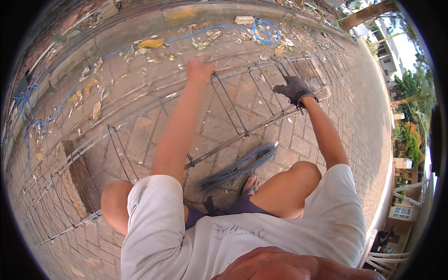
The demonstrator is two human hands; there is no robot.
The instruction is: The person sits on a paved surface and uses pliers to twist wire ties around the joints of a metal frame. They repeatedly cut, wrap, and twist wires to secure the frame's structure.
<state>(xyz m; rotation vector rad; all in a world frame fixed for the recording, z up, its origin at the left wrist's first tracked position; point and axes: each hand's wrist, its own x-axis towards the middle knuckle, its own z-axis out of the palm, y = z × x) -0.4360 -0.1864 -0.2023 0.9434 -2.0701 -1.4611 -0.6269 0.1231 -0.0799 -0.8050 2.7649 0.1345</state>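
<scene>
A long reinforcing-bar cage [238, 136] with dark square stirrups lies across the paving in front of my knees. My left hand [200, 71], bare and smeared by motion, is at the cage's far long bar; its fingers cannot be made out clearly. My right hand [295, 89] wears a dark glove and is over the cage farther right, beside some stirrups. Its fingers look curled, and a short dark end shows below the wrist; what it holds is hidden. A looped bundle of grey tie wire [238, 168] rests on the ground between the cage and my foot.
A rough block [74, 179] stands under the cage's left part, and another block [322, 86] under its right part. Blue rope [210, 29] runs along the kerb, coiled near a pale brick [244, 20]. Dry leaves [150, 43] litter the paving. A tree trunk [368, 15] rises far right.
</scene>
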